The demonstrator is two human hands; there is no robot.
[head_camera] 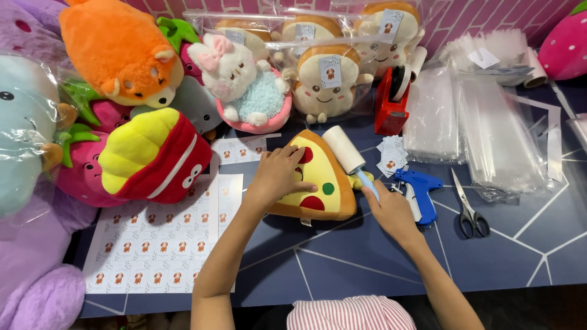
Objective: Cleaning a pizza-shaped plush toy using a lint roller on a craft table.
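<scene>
Two bare hands work over a pizza-slice plush toy [318, 180] lying flat on a dark blue table [367, 263] with pale line patterns. The left hand [278, 177] presses down on the plush's left half, fingers spread over its yellow top. The right hand [388, 208], just right of the plush, is closed around the blue handle of a lint roller [345, 153], whose white roll rests against the plush's upper right edge. Left of the plush lie sheets of small stickers [159, 244], one reaching under the left forearm. Further left of the plush sits a red and yellow fries-shaped plush [153, 156], with an orange plush [119, 52] above it. Above the plush, a white bunny toy [241, 82] sits in a pink cup, next to toast-shaped plushes sealed in clear bags [327, 79]. Right of the plush, just beyond the right hand, lies a blue tagging gun [422, 189], then scissors [471, 211] further right. Up and right of the plush stand a red tape dispenser [391, 101] and stacks of clear plastic bags [483, 134]
</scene>
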